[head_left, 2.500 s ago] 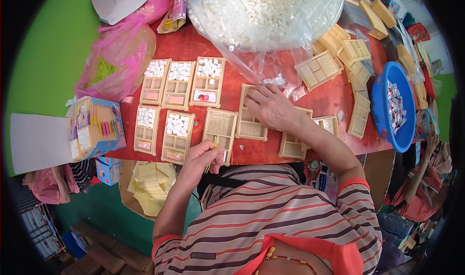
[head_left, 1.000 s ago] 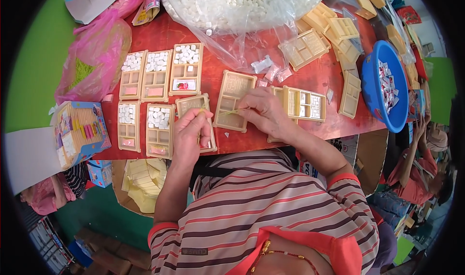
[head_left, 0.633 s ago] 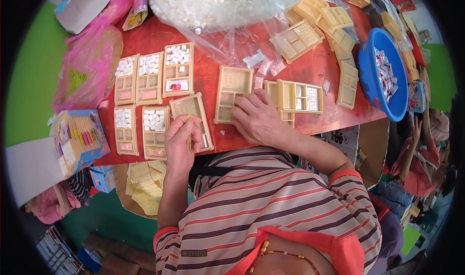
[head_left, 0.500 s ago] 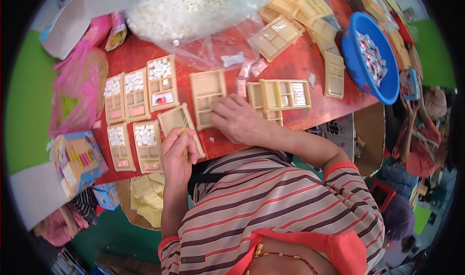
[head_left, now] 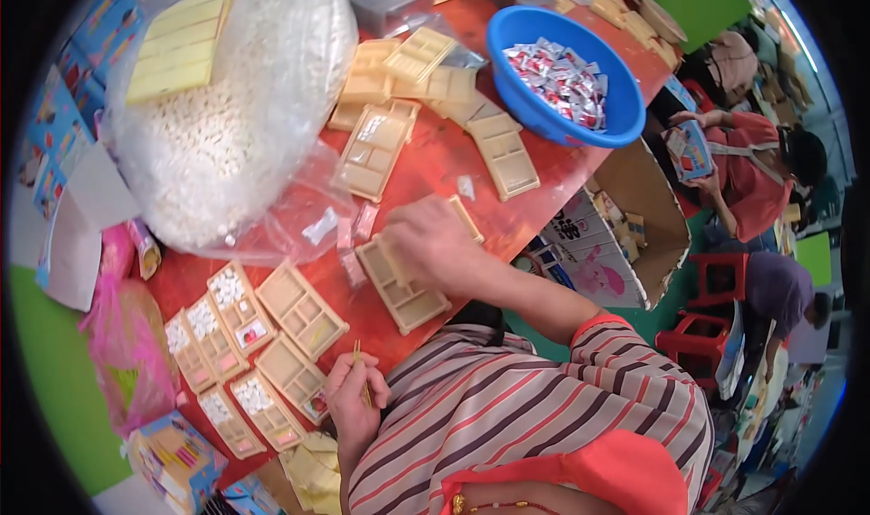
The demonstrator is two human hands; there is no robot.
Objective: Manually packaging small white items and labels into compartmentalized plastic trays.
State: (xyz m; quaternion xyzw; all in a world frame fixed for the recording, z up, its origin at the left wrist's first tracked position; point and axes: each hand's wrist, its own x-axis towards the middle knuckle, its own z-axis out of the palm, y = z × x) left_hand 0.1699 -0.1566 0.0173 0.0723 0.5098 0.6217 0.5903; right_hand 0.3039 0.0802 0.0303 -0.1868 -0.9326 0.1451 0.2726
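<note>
Tan plastic tray (head_left: pixel 405 290) lies under our right hand (head_left: pixel 428 243), fingers flat on it. Left hand (head_left: pixel 352 395) pinches thin stick (head_left: pixel 362 376), w/ tray up & right of it, long side slanted.

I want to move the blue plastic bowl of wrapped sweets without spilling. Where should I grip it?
Grip the blue plastic bowl by its raised rim on two opposite sides, coming from above: it sits upright, open and heaped with wrapped sweets, and shows no handle.
</note>
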